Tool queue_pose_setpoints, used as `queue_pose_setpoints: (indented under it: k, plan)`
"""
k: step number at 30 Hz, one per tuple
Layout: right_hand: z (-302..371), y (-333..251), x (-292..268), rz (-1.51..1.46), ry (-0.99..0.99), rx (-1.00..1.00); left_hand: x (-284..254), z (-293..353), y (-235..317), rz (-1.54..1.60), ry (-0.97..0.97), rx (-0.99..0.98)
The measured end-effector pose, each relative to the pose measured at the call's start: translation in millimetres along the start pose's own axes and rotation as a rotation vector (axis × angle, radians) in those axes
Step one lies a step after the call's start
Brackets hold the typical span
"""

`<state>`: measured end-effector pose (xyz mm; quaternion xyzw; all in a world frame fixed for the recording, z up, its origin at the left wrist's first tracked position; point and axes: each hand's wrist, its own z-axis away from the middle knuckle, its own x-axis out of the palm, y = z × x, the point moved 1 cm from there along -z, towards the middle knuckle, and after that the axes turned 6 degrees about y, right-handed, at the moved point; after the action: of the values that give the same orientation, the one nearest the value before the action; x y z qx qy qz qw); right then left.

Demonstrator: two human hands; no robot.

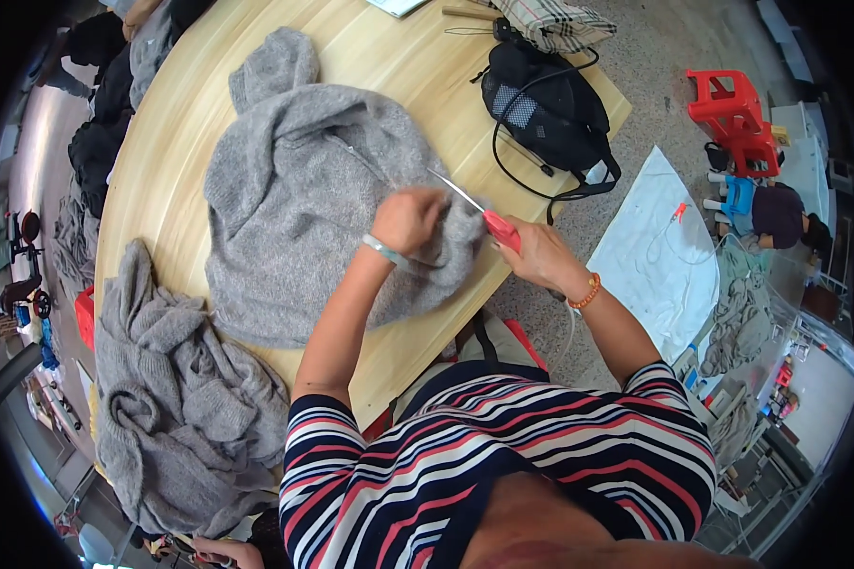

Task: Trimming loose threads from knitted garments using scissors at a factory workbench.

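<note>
1. Head view looks down on a round wooden table (pixel 190 123) with a grey knitted sweater (pixel 294 209) spread flat across it, near the edge closest to me.
2. My left hand (pixel 410 220) is curled closed, pinching up a fold of the sweater's fabric near its right edge; a pale green bangle (pixel 385 251) sits on that wrist.
3. My right hand (pixel 538 254) is closed around the red handle of a pair of thread snips (pixel 484 214), whose thin metal blade points up and left, with its tip just beside the pinched fold and my left fingers.
4. An orange bead bracelet (pixel 588 292) circles my right wrist.
5. A heap of more grey knitwear (pixel 171 398) lies crumpled on the table to my left, just beside the spread sweater.
6. A black bag (pixel 546 109) with long straps rests at the far right of the table, well apart from my hands, with a checked cloth (pixel 550 21) behind it.
7. Off the table to my right, a white sheet (pixel 659 251) lies on the floor, and red plastic stools (pixel 731 114) stand farther back.
8. I wear a top striped in red, white and dark blue (pixel 503 455).
</note>
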<state>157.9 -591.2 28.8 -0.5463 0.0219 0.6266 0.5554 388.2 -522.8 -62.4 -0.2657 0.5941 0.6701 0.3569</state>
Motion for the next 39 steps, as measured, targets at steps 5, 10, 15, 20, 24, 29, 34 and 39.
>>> queue_pose_setpoints:
  k: [5, 10, 15, 20, 24, 29, 34, 39]
  plan:
    - [8, -13, 4, 0.021, 0.003, -0.005, 4, -17, -57, -0.282, 0.587, -0.142]
    - [0, -26, -2, 0.13, -0.05, 0.056, 31, -18, -75, -0.362, 0.493, -0.158]
    - [-9, -8, 3, -0.007, -0.049, -0.039, 30, -23, -80, -0.375, 0.49, -0.119]
    - [3, 5, 2, -0.061, 0.092, 0.017, 11, -19, -88, -0.232, 0.479, -0.105]
    - [30, 34, 18, -0.132, 0.161, 0.092, 16, 6, -24, -0.066, 0.499, 0.106]
    - [62, 29, 29, -0.008, 0.088, 0.147, 44, 3, -3, -0.231, 0.465, -0.003]
    - [92, 11, 23, 0.09, -0.047, 0.108, 46, -3, -13, 0.009, 0.552, 0.051]
    - [109, 17, 25, -0.077, 0.139, 0.101, -6, 37, 9, 0.528, 0.6, -0.016]
